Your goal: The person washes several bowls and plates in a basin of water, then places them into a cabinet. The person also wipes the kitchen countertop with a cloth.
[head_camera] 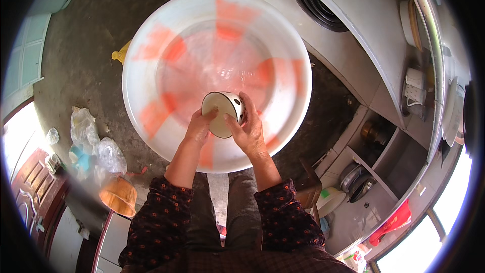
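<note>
Before me stands a large round basin [142, 83], white with orange-red patches and a wet, shiny bottom. Over its near half I hold a white cup [226, 121] with a dark rim and black spots, tilted so that its pale inside faces up at me. My left hand [199, 126] grips the cup's left side, with the thumb inside the rim. Around the right side my right hand [248, 127] is wrapped, its thumb at the rim and its fingers on the spotted outside. Some of the fingers are hidden behind the cup.
Clear plastic bags [110, 155] and an orange-yellow basket-like container [118, 197] lie at the left. A yellow bottle [120, 55] touches the basin's left edge in view. Shelves with metal pans [356, 182] and a light counter [341, 57] run along the right. A wooden stool [308, 193] stands near my right sleeve.
</note>
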The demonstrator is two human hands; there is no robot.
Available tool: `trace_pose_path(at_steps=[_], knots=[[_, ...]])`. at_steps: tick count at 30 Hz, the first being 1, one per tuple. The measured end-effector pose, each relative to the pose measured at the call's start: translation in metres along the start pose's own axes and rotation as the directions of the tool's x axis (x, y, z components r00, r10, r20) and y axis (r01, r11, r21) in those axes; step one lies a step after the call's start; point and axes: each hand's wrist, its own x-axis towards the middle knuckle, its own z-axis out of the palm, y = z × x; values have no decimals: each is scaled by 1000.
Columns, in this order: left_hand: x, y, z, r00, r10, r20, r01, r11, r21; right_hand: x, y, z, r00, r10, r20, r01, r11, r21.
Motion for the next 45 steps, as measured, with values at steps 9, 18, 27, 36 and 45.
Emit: trace_pose_path(at_steps=[9,18,27,36,45], knots=[[-18,81,38,607,782,137,-702,447,554,20,-57,10,906,-419,-66,383,874,-299],[-28,13,53,998,-35,-53,22,970,-243,43,-33,41,924,-117,-365,174,977,127],[-23,17,-41,989,-14,-148,34,990,134,52,26,13,837,-467,-284,125,669,-732],[-30,47,-56,986,160,48,-165,975,146,9,31,82,711,675,197,-518,313,796],[-63,83,-47,905,425,38,-423,883,205,-3,10,75,793,409,452,-602,414,683]])
